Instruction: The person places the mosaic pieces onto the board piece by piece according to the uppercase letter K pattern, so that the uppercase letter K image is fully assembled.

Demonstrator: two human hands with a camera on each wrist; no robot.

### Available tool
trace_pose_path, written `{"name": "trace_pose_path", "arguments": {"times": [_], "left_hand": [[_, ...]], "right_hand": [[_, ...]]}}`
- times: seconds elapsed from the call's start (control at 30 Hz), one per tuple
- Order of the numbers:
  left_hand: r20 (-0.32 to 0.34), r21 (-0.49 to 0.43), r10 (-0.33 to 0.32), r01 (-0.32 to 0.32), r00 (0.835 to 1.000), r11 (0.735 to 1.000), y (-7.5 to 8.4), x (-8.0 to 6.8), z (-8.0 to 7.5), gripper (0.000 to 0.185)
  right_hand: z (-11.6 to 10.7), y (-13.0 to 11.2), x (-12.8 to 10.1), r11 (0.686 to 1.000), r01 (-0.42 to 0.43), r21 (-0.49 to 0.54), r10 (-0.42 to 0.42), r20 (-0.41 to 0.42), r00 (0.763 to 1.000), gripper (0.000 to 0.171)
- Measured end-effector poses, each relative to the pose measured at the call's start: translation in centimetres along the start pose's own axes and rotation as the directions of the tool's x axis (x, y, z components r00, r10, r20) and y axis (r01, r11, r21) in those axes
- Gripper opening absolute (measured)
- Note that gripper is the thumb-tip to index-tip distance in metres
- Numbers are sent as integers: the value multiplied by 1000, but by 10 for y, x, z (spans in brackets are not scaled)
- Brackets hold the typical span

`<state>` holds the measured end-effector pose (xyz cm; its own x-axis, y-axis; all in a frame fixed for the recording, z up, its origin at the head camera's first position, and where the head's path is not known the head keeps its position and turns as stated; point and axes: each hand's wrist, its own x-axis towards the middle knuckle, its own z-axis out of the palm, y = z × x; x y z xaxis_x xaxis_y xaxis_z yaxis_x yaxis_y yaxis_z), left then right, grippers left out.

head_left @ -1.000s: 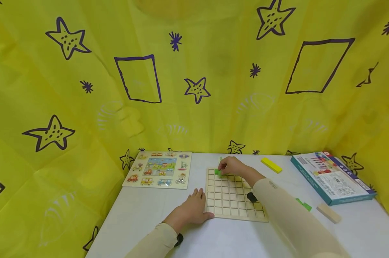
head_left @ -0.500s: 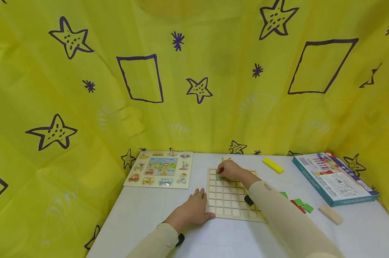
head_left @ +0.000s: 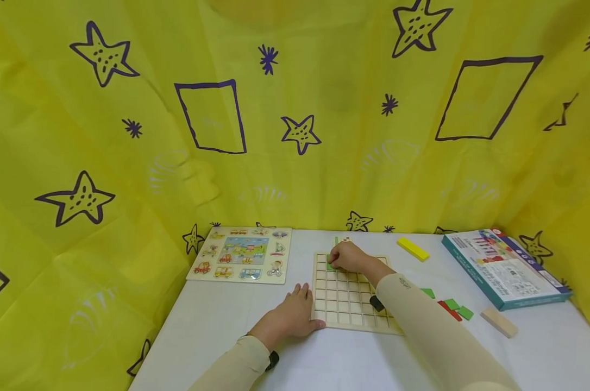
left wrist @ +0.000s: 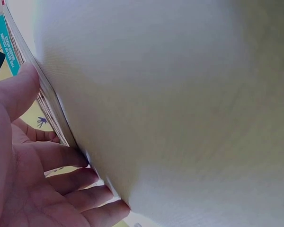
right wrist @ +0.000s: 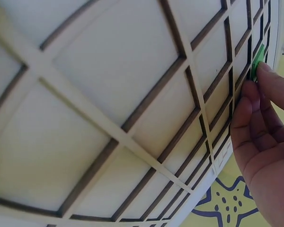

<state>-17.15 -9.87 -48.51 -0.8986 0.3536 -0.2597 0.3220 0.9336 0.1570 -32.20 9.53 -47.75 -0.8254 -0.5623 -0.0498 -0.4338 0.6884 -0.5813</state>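
Observation:
A wooden grid board (head_left: pixel 343 305) with square cells lies flat on the white table. At its far left part, my right hand (head_left: pixel 350 257) pinches a small green square tile (head_left: pixel 329 266) between thumb and fingers, over a cell in the second column from the left. The right wrist view shows that tile (right wrist: pixel 258 61) standing tilted among the grid ribs, the thumb on its edge. My left hand (head_left: pixel 295 314) rests at the board's near left edge, fingers extended. In the left wrist view, the thumb and fingertips of the left hand (left wrist: pixel 52 175) touch the board's side.
Loose green tiles (head_left: pixel 465 313) and red tiles (head_left: pixel 450 310) lie right of my forearm, beside a plain wooden block (head_left: pixel 499 322). A yellow block (head_left: pixel 413 249) lies farther back. A teal-edged box (head_left: pixel 507 269) stands right; a picture puzzle board (head_left: pixel 280 266) lies left.
My right hand has moved slightly nearer with the green tile, bringing it lower over the board. The right forearm has shifted left, uncovering red and green tiles. The left hand stays put.

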Motion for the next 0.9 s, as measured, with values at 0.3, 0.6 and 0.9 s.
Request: {"name": "trace_pose_path", "arguments": {"times": [0.3,0.6,0.9], "left_hand": [[14,6,-6,6,1000,1000,0,-1,6,93],[12,-23,-9,10,1000,1000,1,-3,5,93],[-3,-40,-7,7,1000,999,1,2,3,94]], "right_hand": [[-15,8,-11,999,4,51,-4,13,1000,10],[-56,26,-45,998,-33,46,32,22,999,17],[-89,64,-87,993,-114,-29,114,4,993,14]]}}
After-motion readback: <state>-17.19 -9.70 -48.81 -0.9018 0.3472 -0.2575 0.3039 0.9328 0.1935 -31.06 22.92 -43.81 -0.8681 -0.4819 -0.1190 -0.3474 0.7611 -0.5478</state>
